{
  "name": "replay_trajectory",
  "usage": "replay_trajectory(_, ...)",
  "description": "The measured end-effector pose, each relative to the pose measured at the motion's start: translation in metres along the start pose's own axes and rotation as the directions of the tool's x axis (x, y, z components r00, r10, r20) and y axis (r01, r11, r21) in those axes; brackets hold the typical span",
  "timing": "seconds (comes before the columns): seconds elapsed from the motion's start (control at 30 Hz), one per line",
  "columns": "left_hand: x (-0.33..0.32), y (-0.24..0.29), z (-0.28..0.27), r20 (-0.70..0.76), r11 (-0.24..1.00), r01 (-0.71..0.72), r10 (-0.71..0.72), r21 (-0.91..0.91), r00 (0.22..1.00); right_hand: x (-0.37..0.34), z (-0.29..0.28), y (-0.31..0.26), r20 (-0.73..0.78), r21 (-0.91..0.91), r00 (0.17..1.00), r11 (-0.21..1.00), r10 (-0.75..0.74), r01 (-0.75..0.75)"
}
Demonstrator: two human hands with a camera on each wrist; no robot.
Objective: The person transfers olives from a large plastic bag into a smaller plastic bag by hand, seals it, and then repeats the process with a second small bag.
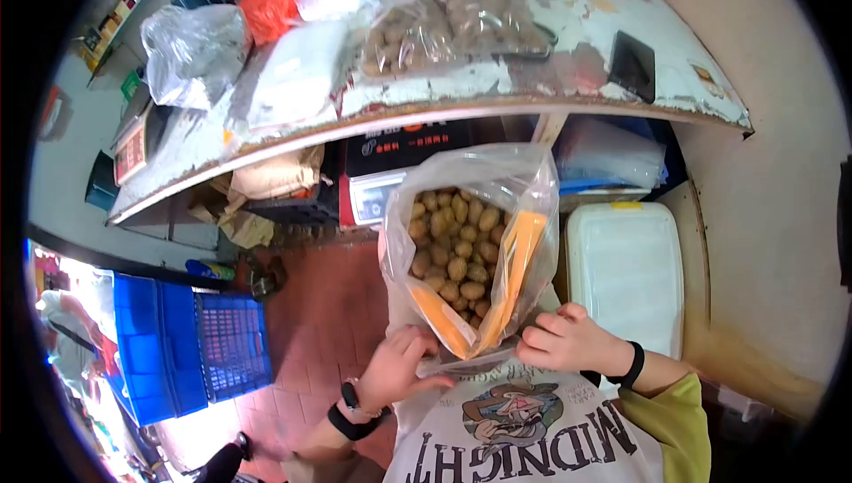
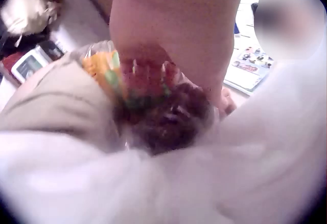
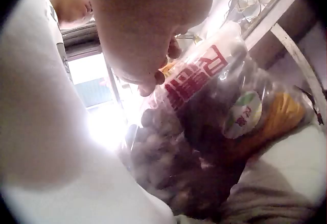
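A clear plastic bag (image 1: 444, 168) of brown, oval, walnut-like nuts (image 1: 461, 252) stands open-mouthed at the person's lap. Orange printed strips show along its near sides. At the near left of the rim, my left hand (image 1: 399, 372) grips the plastic with curled fingers, its thumb along the edge. My right hand (image 1: 572, 341) pinches the rim at the near right, fingers bent inward. Seen from the right wrist, the bag (image 3: 204, 75) carries red lettering and a round green-and-white label (image 3: 242, 112). The left wrist view is blurred, with the forearm covering much of the bag.
Filled bags of similar nuts (image 1: 453, 30) lie on the worn counter (image 1: 568, 75), near a black phone-like slab (image 1: 632, 66). A white lidded box (image 1: 626, 279) stands at right. Blue crates (image 1: 160, 341) are stacked at left. Under the counter sits a black-and-red printed box (image 1: 399, 147).
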State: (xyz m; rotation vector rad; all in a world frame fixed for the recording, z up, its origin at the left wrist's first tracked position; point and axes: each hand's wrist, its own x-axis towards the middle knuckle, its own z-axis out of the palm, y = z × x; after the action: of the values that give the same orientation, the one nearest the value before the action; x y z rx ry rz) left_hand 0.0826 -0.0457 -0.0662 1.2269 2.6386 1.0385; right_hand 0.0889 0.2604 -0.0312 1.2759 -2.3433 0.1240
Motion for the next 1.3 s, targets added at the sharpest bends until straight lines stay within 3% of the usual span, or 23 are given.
replay_trajectory(0.03, -0.001, -0.005, 0.010, 0.022, 0.966, 0.136, -0.134, -0.220, 0.991, 0.001, 0.002, 0.000, -0.017, -0.019, 1.000, 1.000, -0.007, 0.007)
replay_trajectory(0.07, -0.009, -0.013, 0.024, 0.138, 0.946, 0.170, -0.137, -0.277, 0.981, 0.002, 0.004, -0.001, -0.036, -0.006, 0.999, 1.000, -0.016, 0.016)
replay_trajectory(0.17, -0.020, -0.028, 0.059, 0.172, 0.983, 0.165, -0.149, -0.084, 0.974, 0.009, 0.000, -0.001, -0.082, 0.036, 0.996, 0.998, -0.038, 0.041)
replay_trajectory(0.27, -0.019, -0.039, 0.062, 0.207, 0.964, 0.150, -0.104, -0.221, 0.973, 0.023, -0.023, -0.003, 0.114, 0.094, 0.961, 0.966, -0.250, 0.240)
replay_trajectory(0.33, -0.018, -0.032, 0.052, 0.243, 0.931, 0.153, -0.072, -0.332, 0.967, 0.036, -0.035, 0.002, -0.007, 0.082, 0.965, 0.962, -0.262, 0.262)
replay_trajectory(0.4, -0.016, -0.010, 0.028, 0.211, 0.729, 0.214, -0.097, -0.650, 0.973, 0.052, -0.053, 0.012, -0.138, 0.090, 0.966, 0.968, -0.220, 0.234)
replay_trajectory(0.43, -0.012, 0.005, 0.009, 0.209, 0.734, 0.217, -0.104, -0.644, 0.972, 0.063, -0.061, 0.018, -0.147, 0.090, 0.963, 0.967, -0.224, 0.239)
replay_trajectory(0.5, -0.010, 0.032, -0.022, 0.151, 0.580, 0.166, -0.074, -0.798, 0.986, 0.085, -0.071, 0.030, -0.416, 0.298, 0.908, 0.951, 0.053, 0.082)
replay_trajectory(0.53, -0.014, 0.039, -0.018, 0.098, 0.361, 0.141, -0.135, -0.922, 0.986, 0.090, -0.069, 0.041, -0.369, 0.465, 0.916, 0.885, 0.160, 0.033)
replay_trajectory(0.57, -0.019, 0.042, -0.022, 0.087, 0.373, 0.134, -0.140, -0.918, 0.986, 0.095, -0.067, 0.051, -0.304, 0.612, 0.919, 0.791, 0.251, -0.013)
replay_trajectory(0.6, -0.022, 0.045, -0.030, 0.141, 0.138, 0.180, -0.257, -0.974, 0.956, 0.101, -0.066, 0.054, -0.210, 0.739, 0.891, 0.662, 0.403, -0.125)
replay_trajectory(0.63, -0.020, 0.052, -0.041, 0.213, -0.106, 0.188, -0.349, -0.976, 0.913, 0.102, -0.056, 0.055, -0.226, 0.734, 0.895, 0.671, 0.385, -0.103)
replay_trajectory(0.7, -0.008, 0.050, -0.056, 0.155, -0.107, 0.125, -0.353, -0.986, 0.923, 0.095, -0.025, 0.052, -0.040, 0.764, 0.899, 0.593, 0.435, -0.253)
replay_trajectory(0.83, 0.026, 0.051, -0.089, -0.145, -0.149, -0.220, -0.398, -0.964, 0.906, 0.088, 0.027, 0.046, -0.083, 0.415, 0.916, 0.849, 0.393, -0.327)
replay_trajectory(0.93, 0.034, 0.048, -0.108, -0.038, -0.262, -0.135, -0.343, -0.955, 0.939, 0.095, 0.029, 0.050, -0.084, 0.394, 0.908, 0.851, 0.410, -0.347)
replay_trajectory(1.0, 0.037, 0.036, -0.115, -0.248, 0.263, -0.105, -0.601, -0.959, 0.760, 0.100, 0.027, 0.053, -0.093, 0.408, 0.890, 0.832, 0.447, -0.375)
replay_trajectory(1.03, 0.049, 0.039, -0.121, -0.435, 0.331, -0.290, -0.563, -0.898, 0.702, 0.103, 0.025, 0.056, -0.095, 0.408, 0.893, 0.836, 0.440, -0.368)
replay_trajectory(1.1, 0.068, 0.029, -0.128, -0.617, 0.584, -0.258, -0.578, -0.770, 0.534, 0.107, 0.021, 0.059, -0.044, 0.420, 0.884, 0.811, 0.466, -0.407)
replay_trajectory(1.13, 0.076, 0.022, -0.133, -0.695, 0.711, -0.213, -0.501, -0.670, 0.515, 0.109, 0.021, 0.061, -0.044, 0.420, 0.881, 0.809, 0.471, -0.411)
replay_trajectory(1.17, 0.081, 0.019, -0.141, -0.705, 0.719, -0.222, -0.487, -0.659, 0.515, 0.110, 0.020, 0.062, -0.060, 0.416, 0.883, 0.815, 0.466, -0.402)
replay_trajectory(1.2, 0.085, 0.015, -0.150, -0.631, 0.597, -0.292, -0.498, -0.747, 0.595, 0.109, 0.019, 0.061, -0.043, 0.411, 0.891, 0.821, 0.452, -0.397)
replay_trajectory(1.23, 0.089, 0.011, -0.159, -0.549, 0.456, -0.339, -0.487, -0.823, 0.679, 0.107, 0.019, 0.061, -0.025, 0.403, 0.896, 0.825, 0.443, -0.396)
replay_trajectory(1.3, 0.094, -0.003, -0.184, -0.199, 0.054, -0.202, -0.541, -0.978, 0.817, 0.103, 0.020, 0.064, -0.062, 0.399, 0.892, 0.831, 0.447, -0.388)
